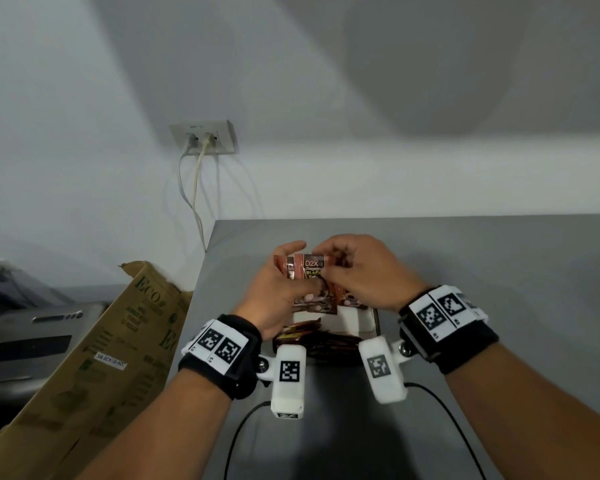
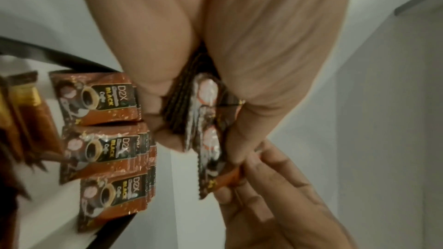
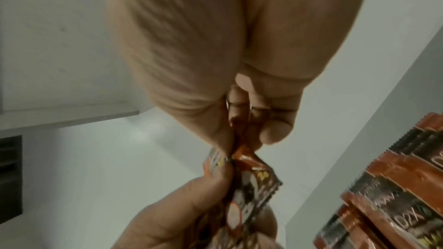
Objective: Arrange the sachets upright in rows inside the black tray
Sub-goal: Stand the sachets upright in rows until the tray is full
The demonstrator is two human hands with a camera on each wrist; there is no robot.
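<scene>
My left hand [image 1: 284,289] grips a small stack of brown-and-orange coffee sachets [image 1: 312,271], held above the tray. In the left wrist view the held sachets [image 2: 206,120] sit edge-on between thumb and fingers. My right hand [image 1: 354,271] pinches the orange edge of one sachet [image 3: 242,154] from that stack. Several more sachets [image 2: 105,145] stand upright in rows inside the black tray [image 2: 72,61], which has a white floor. In the head view the tray [image 1: 376,320] is mostly hidden under my hands. The standing rows of sachets [image 3: 393,196] also show at the right of the right wrist view.
A grey table [image 1: 465,306] carries the tray; its left edge runs close to my left wrist. A cardboard box [image 1: 101,358] leans left of the table. Long brown-and-gold stick packets [image 2: 31,101] lie at the tray's near end. Black cables [image 1: 243,427] trail on the table.
</scene>
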